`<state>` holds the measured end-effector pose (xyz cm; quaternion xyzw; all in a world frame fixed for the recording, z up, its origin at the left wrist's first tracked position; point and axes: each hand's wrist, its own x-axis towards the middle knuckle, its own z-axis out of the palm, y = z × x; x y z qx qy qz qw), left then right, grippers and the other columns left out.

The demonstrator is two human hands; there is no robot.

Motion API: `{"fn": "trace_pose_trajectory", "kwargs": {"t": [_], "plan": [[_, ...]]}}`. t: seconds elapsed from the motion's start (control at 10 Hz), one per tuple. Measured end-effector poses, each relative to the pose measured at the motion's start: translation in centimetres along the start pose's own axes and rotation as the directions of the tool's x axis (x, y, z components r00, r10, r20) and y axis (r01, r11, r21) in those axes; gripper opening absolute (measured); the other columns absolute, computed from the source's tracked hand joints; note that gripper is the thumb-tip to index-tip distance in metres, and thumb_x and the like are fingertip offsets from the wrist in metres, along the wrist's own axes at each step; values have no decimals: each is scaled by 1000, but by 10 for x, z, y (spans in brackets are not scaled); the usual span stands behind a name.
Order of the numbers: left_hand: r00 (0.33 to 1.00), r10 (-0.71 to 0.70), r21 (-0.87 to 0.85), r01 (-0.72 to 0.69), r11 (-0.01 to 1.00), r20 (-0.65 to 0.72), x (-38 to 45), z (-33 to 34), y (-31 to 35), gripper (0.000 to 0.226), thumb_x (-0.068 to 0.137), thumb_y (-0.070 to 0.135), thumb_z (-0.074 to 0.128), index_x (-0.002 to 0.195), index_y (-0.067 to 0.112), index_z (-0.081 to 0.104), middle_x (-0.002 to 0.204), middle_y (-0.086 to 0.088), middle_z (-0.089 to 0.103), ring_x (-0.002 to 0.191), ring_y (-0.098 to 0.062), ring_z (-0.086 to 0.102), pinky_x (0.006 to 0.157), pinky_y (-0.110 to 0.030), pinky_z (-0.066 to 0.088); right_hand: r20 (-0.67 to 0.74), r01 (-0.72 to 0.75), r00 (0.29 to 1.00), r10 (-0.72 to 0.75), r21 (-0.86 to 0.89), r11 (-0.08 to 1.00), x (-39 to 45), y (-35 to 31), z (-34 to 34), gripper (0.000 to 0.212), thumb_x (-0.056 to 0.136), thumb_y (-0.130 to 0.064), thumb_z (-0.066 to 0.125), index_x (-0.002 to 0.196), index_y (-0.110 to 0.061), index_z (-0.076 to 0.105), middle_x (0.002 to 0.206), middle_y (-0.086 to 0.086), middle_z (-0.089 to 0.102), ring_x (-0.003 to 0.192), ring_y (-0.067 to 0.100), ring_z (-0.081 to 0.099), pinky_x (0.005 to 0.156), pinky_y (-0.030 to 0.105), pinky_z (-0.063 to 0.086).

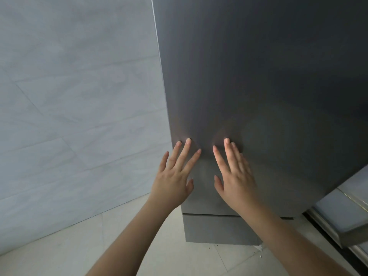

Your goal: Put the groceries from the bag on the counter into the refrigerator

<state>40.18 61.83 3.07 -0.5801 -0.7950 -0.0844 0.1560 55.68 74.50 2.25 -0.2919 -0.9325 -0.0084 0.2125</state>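
Note:
The dark grey refrigerator door (258, 76) fills the upper right of the head view and looks closed. My left hand (175, 176) has its fingers spread, with the fingertips touching the door near its left edge. My right hand (233, 174) lies flat beside it, its fingertips also on the door. Neither hand holds anything. A lower drawer front (215, 228) of the refrigerator shows beneath the hands. The bag, the groceries and the counter are out of view.
A pale grey tiled wall (69, 106) stands to the left of the refrigerator. Light floor tiles (169, 255) lie below. At the right edge is a sliding door track with a metal frame and glass (342, 220).

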Motion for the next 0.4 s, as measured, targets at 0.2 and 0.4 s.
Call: {"fn": "trace_pose_trajectory", "kwargs": {"t": [0.2, 0.4], "plan": [[999, 29, -47, -27, 999, 42, -13, -12, -8, 64, 89, 39, 44, 151, 25, 29, 161, -1, 21, 148, -24, 22, 116, -44, 27, 41, -12, 999, 13, -4, 1000, -3, -11, -9, 75, 90, -29, 58, 152, -18, 19, 162, 11, -2, 148, 24, 10, 116, 45, 21], [995, -97, -143, 100, 985, 31, -51, -15, -14, 55, 97, 40, 25, 147, 23, 39, 155, -5, 37, 144, -26, 32, 115, -44, 26, 62, -27, 998, 23, 62, 998, -19, -25, -7, 64, 97, -46, 30, 153, -18, 17, 160, 4, 17, 147, 20, 14, 119, 44, 16]]}}
